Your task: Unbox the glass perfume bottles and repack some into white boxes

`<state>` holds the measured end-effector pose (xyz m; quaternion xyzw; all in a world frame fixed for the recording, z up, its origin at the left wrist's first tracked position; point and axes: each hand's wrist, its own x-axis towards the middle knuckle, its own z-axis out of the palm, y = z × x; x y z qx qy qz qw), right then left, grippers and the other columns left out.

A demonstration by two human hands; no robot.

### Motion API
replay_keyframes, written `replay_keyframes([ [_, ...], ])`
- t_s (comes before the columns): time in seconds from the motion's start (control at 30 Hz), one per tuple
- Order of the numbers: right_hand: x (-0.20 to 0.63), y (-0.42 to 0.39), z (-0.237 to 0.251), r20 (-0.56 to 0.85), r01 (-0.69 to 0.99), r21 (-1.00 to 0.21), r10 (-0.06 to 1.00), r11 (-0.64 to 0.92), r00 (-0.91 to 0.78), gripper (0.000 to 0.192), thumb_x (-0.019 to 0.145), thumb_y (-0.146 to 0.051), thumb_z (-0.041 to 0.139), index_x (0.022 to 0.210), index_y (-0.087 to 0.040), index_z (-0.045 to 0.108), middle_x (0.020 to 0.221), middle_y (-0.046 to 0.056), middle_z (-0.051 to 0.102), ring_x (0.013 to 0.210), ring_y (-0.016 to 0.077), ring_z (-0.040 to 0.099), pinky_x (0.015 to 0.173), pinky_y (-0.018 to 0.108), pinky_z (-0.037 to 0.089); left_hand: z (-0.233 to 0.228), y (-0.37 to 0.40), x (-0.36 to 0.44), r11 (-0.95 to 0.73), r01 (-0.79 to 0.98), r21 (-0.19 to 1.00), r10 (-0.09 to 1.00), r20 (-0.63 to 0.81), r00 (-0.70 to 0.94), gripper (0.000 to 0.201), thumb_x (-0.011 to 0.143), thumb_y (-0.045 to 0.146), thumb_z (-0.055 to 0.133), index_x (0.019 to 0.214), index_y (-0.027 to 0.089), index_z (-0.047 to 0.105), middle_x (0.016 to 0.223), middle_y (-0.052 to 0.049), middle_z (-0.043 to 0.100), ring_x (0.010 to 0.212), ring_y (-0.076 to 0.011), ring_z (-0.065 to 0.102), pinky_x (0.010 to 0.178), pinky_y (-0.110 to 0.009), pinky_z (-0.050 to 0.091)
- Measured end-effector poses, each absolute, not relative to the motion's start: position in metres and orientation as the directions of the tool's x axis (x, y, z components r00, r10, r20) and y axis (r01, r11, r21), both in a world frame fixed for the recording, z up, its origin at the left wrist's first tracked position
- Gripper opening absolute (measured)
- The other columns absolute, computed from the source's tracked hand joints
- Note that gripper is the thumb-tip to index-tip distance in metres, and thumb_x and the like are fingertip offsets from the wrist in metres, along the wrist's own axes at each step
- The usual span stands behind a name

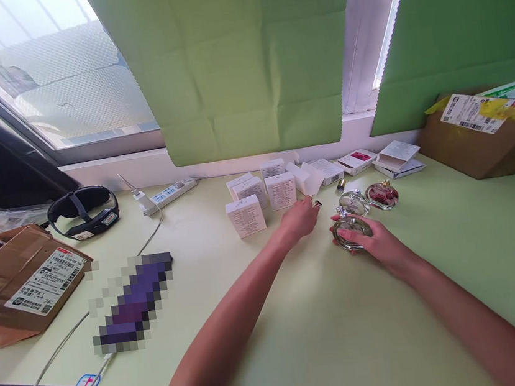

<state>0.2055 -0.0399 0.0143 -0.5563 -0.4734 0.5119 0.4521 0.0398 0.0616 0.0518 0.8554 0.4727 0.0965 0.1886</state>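
Right hand (379,242) lies on the pale green bench (303,337), grip closed round a round clear glass bottle (350,231) at its 10 o'clock, fingers curled over the near rim. Judged: glass is rigid, smooth, likely slippery and breakable, fairly heavy for its size; best held across the rim, as now. Left hand (301,219), at 9 o'clock from the bottle, grip narrow, pinching a small dark cap (317,203) at its fingertips. Beyond, at 12 o'clock, a second clear bottle (353,203) and a red-filled one (382,195); farther, white boxes (258,200) by the wall.
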Motion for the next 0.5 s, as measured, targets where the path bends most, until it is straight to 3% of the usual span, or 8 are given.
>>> replay_keyframes([
  [0.07,0.205,-0.041,0.017,-0.149,0.033,-0.988,0.989,-0.149,0.015,0.050,0.079,-0.050,0.070,0.123,-0.029,0.059,0.106,0.005,0.070,0.093,0.0229,0.068,0.062,0.026,0.048,0.065,0.057,0.038,-0.580,0.674,0.457,0.772,0.043,0.635,0.040,0.101,0.037,0.027,0.128,0.017,0.049,0.123,-0.013,0.062,0.109,-0.0223,0.060,0.088,-0.032,0.045],
  [0.13,0.205,-0.043,0.021,-0.152,0.012,-0.988,0.988,-0.152,-0.002,0.046,0.079,-0.049,0.070,0.118,-0.027,0.061,0.111,0.007,0.069,0.094,0.0235,0.068,0.063,0.026,0.048,0.077,0.054,0.037,-0.708,0.492,0.507,0.610,0.088,0.788,0.035,0.100,0.038,0.033,0.125,0.022,0.052,0.119,-0.008,0.064,0.099,-0.0170,0.062,0.085,-0.027,0.045],
  [0.23,0.204,-0.045,0.025,-0.150,-0.006,-0.989,0.987,-0.151,-0.066,0.042,0.079,-0.046,0.071,0.113,-0.023,0.061,0.113,0.009,0.068,0.097,0.0249,0.067,0.066,0.028,0.049,0.087,0.052,0.037,-0.816,0.255,0.519,0.381,0.150,0.913,0.026,0.097,0.033,0.044,0.113,0.019,0.059,0.105,-0.007,0.066,0.086,-0.0145,0.061,0.076,-0.025,0.045],
  [0.37,0.203,-0.044,0.022,-0.109,0.058,-0.993,0.988,-0.103,-0.107,0.041,0.079,-0.047,0.071,0.110,-0.021,0.062,0.103,0.009,0.070,0.097,0.0250,0.065,0.068,0.030,0.050,0.088,0.053,0.035,-0.860,0.266,0.436,0.361,0.150,0.921,0.016,0.095,0.019,0.045,0.098,0.019,0.061,0.095,-0.004,0.069,0.083,-0.0142,0.060,0.069,-0.025,0.041],
  [0.5,0.200,-0.040,0.016,-0.060,0.192,-0.980,0.998,-0.055,-0.023,0.049,0.077,-0.051,0.071,0.116,-0.022,0.061,0.094,0.005,0.070,0.082,0.0194,0.062,0.067,0.030,0.051,0.092,0.047,0.031,-0.898,0.381,0.218,0.413,0.124,0.902,0.019,0.096,0.020,0.039,0.095,0.020,0.058,0.090,-0.003,0.068,0.073,-0.0156,0.059,0.056,-0.027,0.030],
])
